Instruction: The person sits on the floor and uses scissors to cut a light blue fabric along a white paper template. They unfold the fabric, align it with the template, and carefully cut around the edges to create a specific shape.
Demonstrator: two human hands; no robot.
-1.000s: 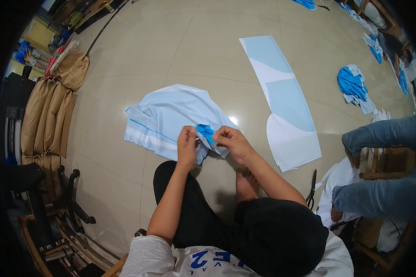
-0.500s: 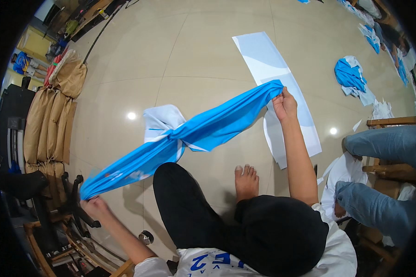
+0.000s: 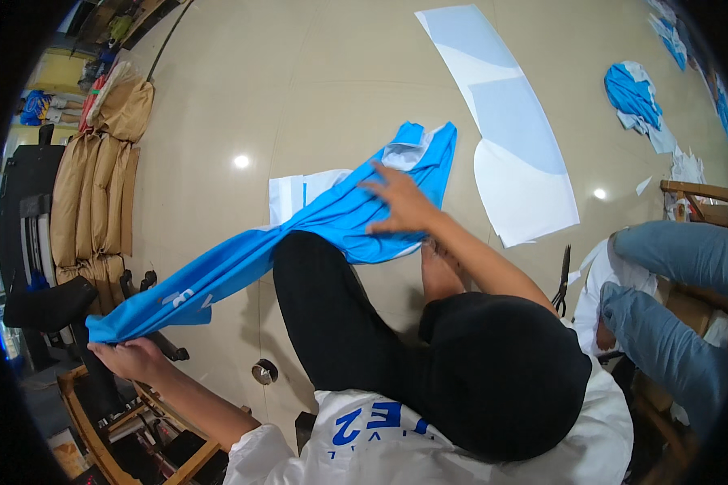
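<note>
A long piece of blue fabric with white parts (image 3: 239,263) stretches from the far left across to the floor beyond my knees. Its left end is gripped by my left hand (image 3: 129,358), which holds it up by the edge. Over the right part of the cloth, my right hand (image 3: 398,200) spreads its fingers, lying on or just above the folds; I cannot tell whether it touches. A white piece with a blue mark (image 3: 291,196) shows from under the cloth's middle.
A long white and pale-blue sheet (image 3: 514,121) lies on the tiled floor. Farther right is a crumpled blue and white cloth (image 3: 635,95). Black scissors (image 3: 564,279) and another person's legs (image 3: 675,259) are at right. Brown-wrapped bundles (image 3: 85,198) and a tape roll (image 3: 264,372) are left.
My right hand has let go of the cloth's right end and moved left and inward, fingers spread. That end now rests on the floor. My left hand has drawn its end farther left.
</note>
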